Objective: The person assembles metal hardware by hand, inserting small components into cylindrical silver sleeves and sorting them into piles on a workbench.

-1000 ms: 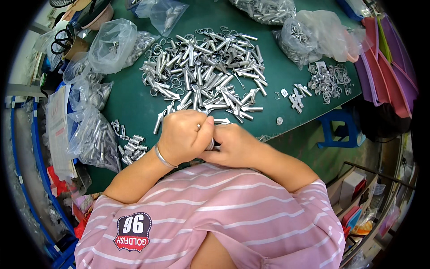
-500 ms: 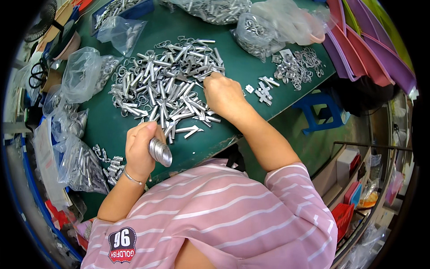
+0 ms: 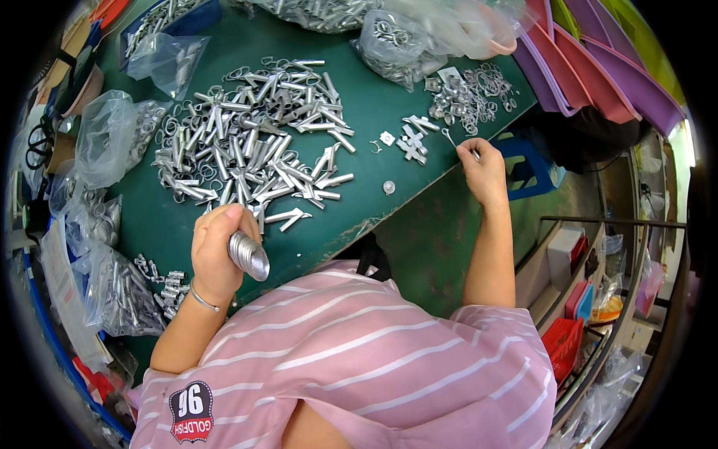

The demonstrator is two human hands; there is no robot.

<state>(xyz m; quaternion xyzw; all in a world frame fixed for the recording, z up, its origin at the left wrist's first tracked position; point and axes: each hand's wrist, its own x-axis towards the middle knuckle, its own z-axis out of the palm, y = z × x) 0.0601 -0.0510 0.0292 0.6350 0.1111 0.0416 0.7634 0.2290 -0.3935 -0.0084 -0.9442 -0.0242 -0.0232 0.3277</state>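
My left hand is closed around a stack of silver metal discs at the near edge of the table. Close beyond it spreads a large heap of short metal tubes and rings. At the table's right edge, my right hand pinches a thin metal piece with a small loop at its end. The heap of small rings and clasps lies just beyond that hand. To its left are cross-shaped metal pieces, a small square piece and a single round disc.
Clear bags of metal parts line the left side, and more bags stand at the back. A blue tray is far left. Purple and pink plastic bins, a blue stool and a shelf stand on the right.
My right hand has moved from the tube heap to the right table edge, with the looped piece in its fingertips. The round disc now shows. My left hand keeps its stack; the view has shifted slightly.
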